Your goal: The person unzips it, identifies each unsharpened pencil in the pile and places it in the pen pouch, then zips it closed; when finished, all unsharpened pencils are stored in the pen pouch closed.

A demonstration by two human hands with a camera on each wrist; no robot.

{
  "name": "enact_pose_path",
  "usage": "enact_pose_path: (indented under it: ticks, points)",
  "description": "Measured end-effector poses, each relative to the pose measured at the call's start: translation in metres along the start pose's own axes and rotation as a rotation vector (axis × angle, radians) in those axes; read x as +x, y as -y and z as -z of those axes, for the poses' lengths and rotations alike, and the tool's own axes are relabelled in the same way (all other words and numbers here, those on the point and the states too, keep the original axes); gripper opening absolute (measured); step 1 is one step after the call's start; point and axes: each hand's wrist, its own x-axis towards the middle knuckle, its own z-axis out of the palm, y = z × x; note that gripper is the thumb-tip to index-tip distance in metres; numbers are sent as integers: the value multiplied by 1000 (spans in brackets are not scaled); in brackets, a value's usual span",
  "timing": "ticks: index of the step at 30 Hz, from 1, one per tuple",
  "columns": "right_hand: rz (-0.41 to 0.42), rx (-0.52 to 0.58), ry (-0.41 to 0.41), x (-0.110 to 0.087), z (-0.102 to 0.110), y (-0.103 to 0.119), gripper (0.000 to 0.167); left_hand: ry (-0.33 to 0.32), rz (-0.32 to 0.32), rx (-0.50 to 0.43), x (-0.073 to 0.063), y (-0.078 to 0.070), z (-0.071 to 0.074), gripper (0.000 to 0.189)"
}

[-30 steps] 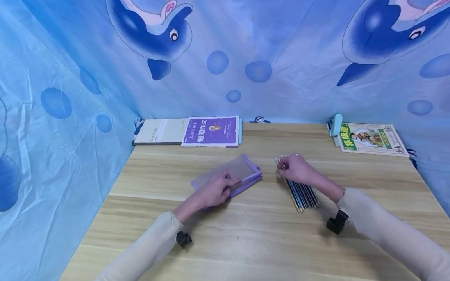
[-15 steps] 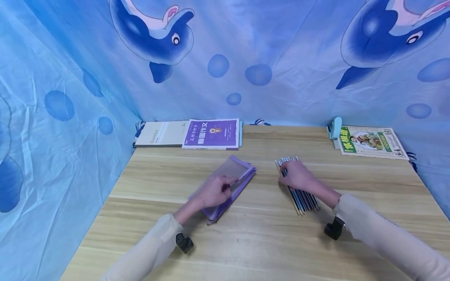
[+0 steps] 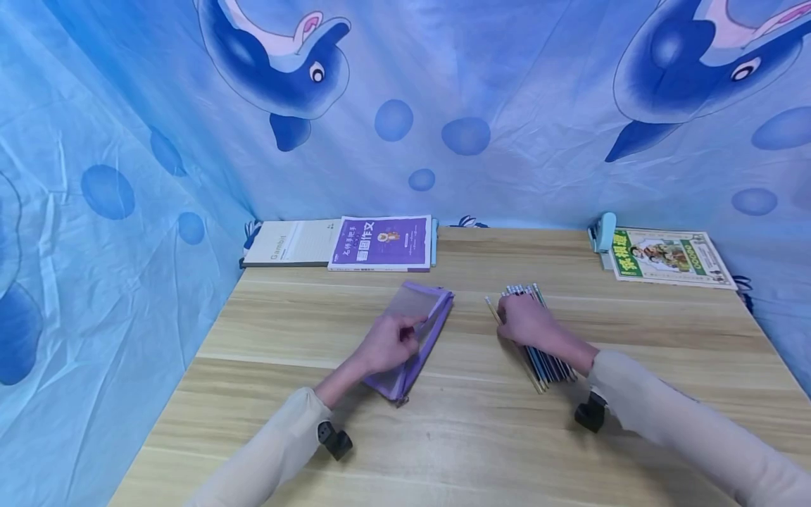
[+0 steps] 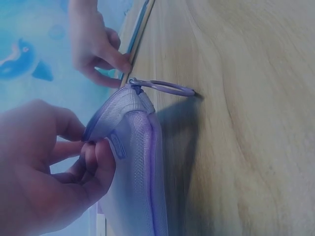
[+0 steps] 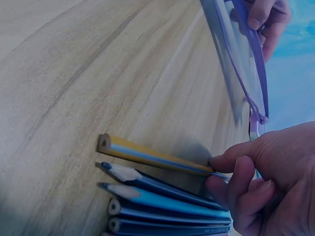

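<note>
My left hand [image 3: 384,346] pinches the open edge of a purple-trimmed mesh zip pouch [image 3: 408,301], which lies at a slant on the table. In the left wrist view, the pouch's zipper pull [image 4: 167,88] sticks out beside the mouth. My right hand [image 3: 527,322] is over a row of pencils [image 3: 552,367] to the right of the pouch. Between its thumb and fingers it pinches a yellow pencil [image 5: 157,158] at the row's left side. Dark and light-blue pencils [image 5: 172,200] lie alongside, some sharpened and some blunt-ended. The hand covers the pencils' middles.
At the back left lie a pale notebook [image 3: 288,243] and a purple book [image 3: 380,243]. A light-blue stapler-like object [image 3: 606,232] stands at the back right beside a green-bordered booklet [image 3: 671,257]. A blue curtain [image 3: 507,176] hangs behind the table [image 3: 443,451].
The pouch has turned more upright in the head view, its near end swinging toward me. My right hand has shifted the yellow pencil left, slightly apart from the row.
</note>
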Motion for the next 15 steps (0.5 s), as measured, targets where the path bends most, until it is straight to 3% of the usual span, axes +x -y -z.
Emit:
enact_pose_path:
  ticks: [5,15]
  points:
    - [-18,32,37,1,0,2,23,-16,18,-16,1,-2,-1,48]
    - [-88,388,36,4,6,16,32,-59,82,-48,3,-8,-1,48]
